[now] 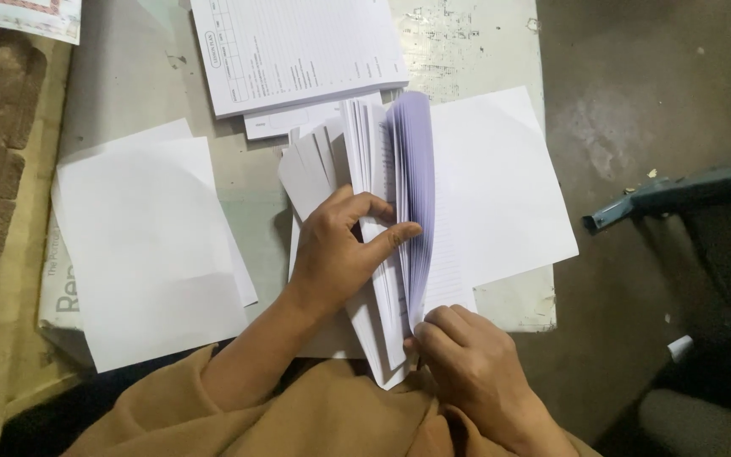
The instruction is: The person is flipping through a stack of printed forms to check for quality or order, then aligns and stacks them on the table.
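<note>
A thick stack of white and pale violet sheets [399,161] stands fanned up in the middle of a grey table [247,186]. My left hand [340,254] presses on the fanned sheets, its thumb hooked against the violet pages. My right hand [467,364] pinches the stack's near corner at the table's front edge. Under the stack to the right lies a flat white sheet [501,186].
A pile of blank white sheets [150,245] lies at the left. Printed forms [298,51] lie at the back of the table. A blue metal bar [678,195] juts in from the right above the concrete floor [636,93]. Tan clothing fills the bottom.
</note>
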